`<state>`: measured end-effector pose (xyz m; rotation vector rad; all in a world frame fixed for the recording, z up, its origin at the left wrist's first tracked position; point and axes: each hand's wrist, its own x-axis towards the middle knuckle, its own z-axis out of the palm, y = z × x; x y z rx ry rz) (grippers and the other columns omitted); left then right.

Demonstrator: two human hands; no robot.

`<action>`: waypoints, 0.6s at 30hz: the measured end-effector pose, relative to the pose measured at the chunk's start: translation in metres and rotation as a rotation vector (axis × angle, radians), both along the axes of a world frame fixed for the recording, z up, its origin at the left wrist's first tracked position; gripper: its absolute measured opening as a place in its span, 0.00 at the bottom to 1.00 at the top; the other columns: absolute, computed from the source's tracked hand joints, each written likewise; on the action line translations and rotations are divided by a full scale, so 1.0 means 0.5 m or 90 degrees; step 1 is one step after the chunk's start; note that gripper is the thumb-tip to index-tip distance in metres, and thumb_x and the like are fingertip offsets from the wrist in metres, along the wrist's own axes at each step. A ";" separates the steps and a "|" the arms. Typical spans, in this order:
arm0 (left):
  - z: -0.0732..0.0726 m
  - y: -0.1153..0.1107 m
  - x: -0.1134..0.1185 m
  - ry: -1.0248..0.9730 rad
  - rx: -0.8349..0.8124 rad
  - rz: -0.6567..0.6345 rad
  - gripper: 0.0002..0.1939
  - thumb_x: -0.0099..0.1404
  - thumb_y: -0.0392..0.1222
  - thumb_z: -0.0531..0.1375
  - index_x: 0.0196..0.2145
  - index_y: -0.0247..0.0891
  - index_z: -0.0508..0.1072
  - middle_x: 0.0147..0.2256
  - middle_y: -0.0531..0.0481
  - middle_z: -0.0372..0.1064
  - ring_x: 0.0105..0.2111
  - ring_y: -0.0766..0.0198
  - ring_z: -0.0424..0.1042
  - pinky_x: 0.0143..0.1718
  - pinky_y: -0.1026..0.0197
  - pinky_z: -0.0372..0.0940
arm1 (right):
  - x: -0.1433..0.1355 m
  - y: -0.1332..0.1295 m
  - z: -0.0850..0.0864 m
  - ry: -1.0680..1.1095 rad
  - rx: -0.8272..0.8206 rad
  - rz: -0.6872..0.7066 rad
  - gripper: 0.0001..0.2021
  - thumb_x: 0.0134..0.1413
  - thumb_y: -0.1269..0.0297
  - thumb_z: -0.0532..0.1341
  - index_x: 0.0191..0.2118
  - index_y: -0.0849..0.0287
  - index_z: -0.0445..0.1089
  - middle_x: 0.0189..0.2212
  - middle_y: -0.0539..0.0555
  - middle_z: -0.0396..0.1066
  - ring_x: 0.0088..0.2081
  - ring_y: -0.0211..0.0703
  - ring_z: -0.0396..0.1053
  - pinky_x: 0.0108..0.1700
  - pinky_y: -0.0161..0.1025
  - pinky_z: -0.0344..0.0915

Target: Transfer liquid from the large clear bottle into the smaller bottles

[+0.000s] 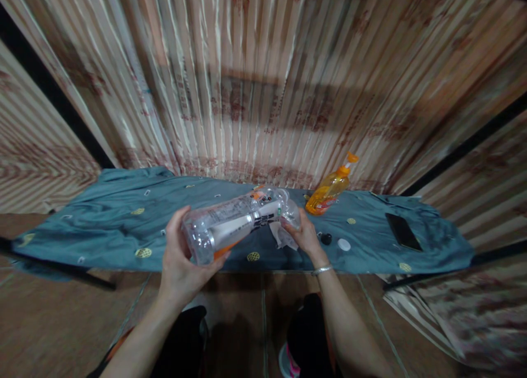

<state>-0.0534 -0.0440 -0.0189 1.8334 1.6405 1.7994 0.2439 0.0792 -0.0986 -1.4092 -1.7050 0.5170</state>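
While my left hand (181, 268) wraps its fingers round the clear, labelled plastic bottle (233, 224) mid-frame, my right hand's (307, 236) got its fingers gripping the upper-right end.

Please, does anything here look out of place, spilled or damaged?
A round black piece and a flat white disc lie loose on the wrinkled blue-green cloth, like stray caps; a crumpled whitish scrap shows beneath the clear plastic bottle, like litter. No spill shows.

Pleated patterned curtains (247, 92) hang behind; brown tiles (242, 323) cover the floor.
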 end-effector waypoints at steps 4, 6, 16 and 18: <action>0.000 0.000 -0.001 0.006 0.010 0.005 0.52 0.46 0.55 0.74 0.64 0.43 0.58 0.56 0.39 0.65 0.53 0.42 0.72 0.56 0.36 0.70 | -0.002 -0.002 0.000 -0.001 0.000 -0.004 0.27 0.50 0.57 0.66 0.57 0.55 0.65 0.46 0.55 0.77 0.45 0.53 0.76 0.49 0.49 0.72; 0.003 0.000 -0.001 0.000 0.016 0.003 0.51 0.46 0.55 0.74 0.64 0.43 0.58 0.55 0.39 0.66 0.52 0.43 0.73 0.55 0.37 0.70 | -0.003 -0.002 0.000 -0.002 0.003 -0.002 0.28 0.50 0.56 0.66 0.57 0.55 0.65 0.46 0.56 0.77 0.45 0.53 0.76 0.49 0.49 0.72; 0.010 -0.002 -0.001 -0.024 0.015 -0.020 0.51 0.46 0.51 0.74 0.64 0.44 0.59 0.55 0.40 0.66 0.53 0.41 0.73 0.54 0.37 0.72 | 0.003 0.001 -0.007 -0.014 0.002 -0.004 0.28 0.50 0.56 0.66 0.57 0.54 0.64 0.46 0.56 0.77 0.45 0.55 0.76 0.49 0.50 0.72; 0.010 -0.002 -0.001 -0.030 0.012 -0.020 0.51 0.46 0.51 0.74 0.64 0.45 0.59 0.56 0.40 0.66 0.53 0.41 0.73 0.55 0.37 0.72 | 0.002 0.001 -0.007 -0.010 0.009 -0.001 0.28 0.50 0.56 0.67 0.57 0.54 0.65 0.46 0.56 0.77 0.46 0.54 0.76 0.50 0.50 0.72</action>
